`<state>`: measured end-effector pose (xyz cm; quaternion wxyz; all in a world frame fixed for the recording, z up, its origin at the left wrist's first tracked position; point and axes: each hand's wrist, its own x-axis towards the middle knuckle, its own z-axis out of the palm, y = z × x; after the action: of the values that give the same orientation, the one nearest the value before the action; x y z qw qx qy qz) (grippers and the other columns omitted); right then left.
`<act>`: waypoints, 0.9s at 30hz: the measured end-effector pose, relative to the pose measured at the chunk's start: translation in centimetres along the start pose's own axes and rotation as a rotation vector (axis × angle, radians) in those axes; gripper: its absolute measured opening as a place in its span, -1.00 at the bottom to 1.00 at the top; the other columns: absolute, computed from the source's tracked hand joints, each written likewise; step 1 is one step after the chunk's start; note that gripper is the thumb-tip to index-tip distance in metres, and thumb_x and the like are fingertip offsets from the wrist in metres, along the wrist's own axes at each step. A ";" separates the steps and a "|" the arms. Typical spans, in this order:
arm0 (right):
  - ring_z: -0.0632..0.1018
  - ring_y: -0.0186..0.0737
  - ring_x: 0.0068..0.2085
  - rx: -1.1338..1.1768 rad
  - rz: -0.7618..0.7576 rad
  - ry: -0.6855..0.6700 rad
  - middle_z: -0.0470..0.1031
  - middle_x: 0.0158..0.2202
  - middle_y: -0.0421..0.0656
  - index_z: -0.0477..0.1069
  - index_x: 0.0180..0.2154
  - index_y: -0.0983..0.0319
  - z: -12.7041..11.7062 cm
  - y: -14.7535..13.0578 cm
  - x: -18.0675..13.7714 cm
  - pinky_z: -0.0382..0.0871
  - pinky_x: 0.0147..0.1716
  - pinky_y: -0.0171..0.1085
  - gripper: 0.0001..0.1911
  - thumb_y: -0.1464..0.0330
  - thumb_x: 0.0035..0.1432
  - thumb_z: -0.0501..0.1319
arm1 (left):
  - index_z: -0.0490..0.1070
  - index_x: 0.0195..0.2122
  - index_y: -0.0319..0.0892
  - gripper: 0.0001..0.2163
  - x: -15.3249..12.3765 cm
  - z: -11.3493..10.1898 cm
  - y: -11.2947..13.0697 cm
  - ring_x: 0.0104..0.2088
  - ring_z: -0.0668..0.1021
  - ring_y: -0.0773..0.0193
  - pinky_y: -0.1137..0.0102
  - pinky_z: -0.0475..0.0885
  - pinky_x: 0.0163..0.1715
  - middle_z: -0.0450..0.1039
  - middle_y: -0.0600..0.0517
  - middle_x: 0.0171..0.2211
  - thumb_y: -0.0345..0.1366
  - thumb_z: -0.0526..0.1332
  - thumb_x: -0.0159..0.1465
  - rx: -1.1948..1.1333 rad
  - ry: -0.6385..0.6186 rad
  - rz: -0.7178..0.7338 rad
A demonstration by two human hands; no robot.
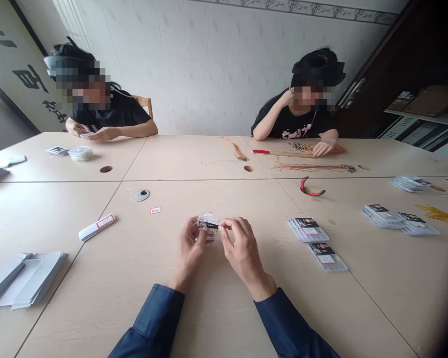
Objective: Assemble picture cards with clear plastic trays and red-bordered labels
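Note:
My left hand [191, 243] is closed around the left side of a small clear plastic case [205, 232] with a black label across it. Thumb and forefinger of my right hand [242, 248] pinch together at the label's right end; whether they grip the label or the case edge I cannot tell. A bit of white paper with a red border [207, 214] shows just behind the case. To the right lie a stack of similar clear cases [309, 229] and another such case [327, 257], with black cards and white stickers.
White paper strips [37, 281] and a red-bordered label stack [97, 227] lie left. One loose label [156, 211] sits near a round cable cover [141, 195]. Red-handled pliers [312, 189] and more cases [383, 217] are right. Two people sit opposite, near orange cords [313, 166].

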<state>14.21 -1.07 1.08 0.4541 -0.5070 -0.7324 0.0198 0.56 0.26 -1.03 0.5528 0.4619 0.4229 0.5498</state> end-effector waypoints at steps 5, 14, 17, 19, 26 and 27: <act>0.45 -0.15 -0.22 0.000 0.005 -0.016 0.43 -0.28 -0.12 0.32 -0.23 0.17 0.1 0.1 -0.1 0.36 -0.20 -0.16 -0.90 0.45 0.30 0.06 | 0.35 -0.10 -0.15 -0.71 0.1 0.0 -0.2 -0.29 0.57 0.27 0.33 0.53 -0.25 0.52 0.00 -0.26 -0.09 0.23 0.25 -0.013 0.008 0.005; 0.47 -0.16 -0.25 0.013 0.032 -0.019 0.46 -0.30 -0.12 0.35 -0.25 0.17 0.2 -0.2 -0.2 0.39 -0.23 -0.17 -0.91 0.41 0.30 0.08 | 0.36 -0.11 -0.14 -0.68 0.1 0.0 -0.3 -0.25 0.59 0.23 0.33 0.52 -0.25 0.54 -0.04 -0.21 -0.05 0.24 0.23 -0.029 0.025 0.025; 0.48 -0.18 -0.24 0.079 0.077 0.043 0.47 -0.28 -0.12 0.35 -0.20 0.17 0.4 0.1 -0.3 0.41 -0.21 -0.17 -0.92 0.39 0.29 0.10 | 0.37 -0.13 -0.14 -0.71 0.0 0.0 0.0 -0.28 0.58 0.26 0.33 0.52 -0.22 0.54 -0.02 -0.23 -0.08 0.25 0.23 -0.049 0.014 0.023; 0.48 -0.18 -0.25 0.100 0.125 0.097 0.46 -0.28 -0.13 0.33 -0.09 0.18 0.5 0.4 -0.4 0.42 -0.19 -0.15 -0.83 0.37 0.27 0.13 | 0.36 -0.14 -0.15 -0.72 0.0 0.0 0.2 -0.30 0.58 0.28 0.32 0.52 -0.22 0.54 -0.02 -0.23 -0.10 0.26 0.23 -0.069 0.004 0.012; 0.49 -0.14 -0.24 0.044 0.060 0.104 0.47 -0.30 -0.11 0.40 -0.19 0.18 0.8 1.3 -0.4 0.43 -0.21 -0.13 -0.90 0.36 0.25 0.15 | 0.36 -0.15 -0.16 -0.70 0.0 0.1 0.2 -0.31 0.59 0.26 0.33 0.55 -0.29 0.53 -0.04 -0.22 -0.10 0.29 0.19 -0.118 0.018 -0.038; 0.49 -0.14 -0.24 0.036 0.055 0.109 0.48 -0.30 -0.11 0.41 -0.23 0.17 0.8 1.3 -0.4 0.43 -0.22 -0.13 -0.91 0.35 0.25 0.15 | 0.35 -0.15 -0.16 -0.69 0.0 0.1 0.2 -0.31 0.59 0.26 0.33 0.55 -0.29 0.53 -0.04 -0.21 -0.10 0.29 0.19 -0.126 0.013 -0.037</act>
<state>14.61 -0.41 -0.28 0.5016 -0.5188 -0.6920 0.0179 0.63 0.23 -0.79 0.5880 0.4146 0.3998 0.5679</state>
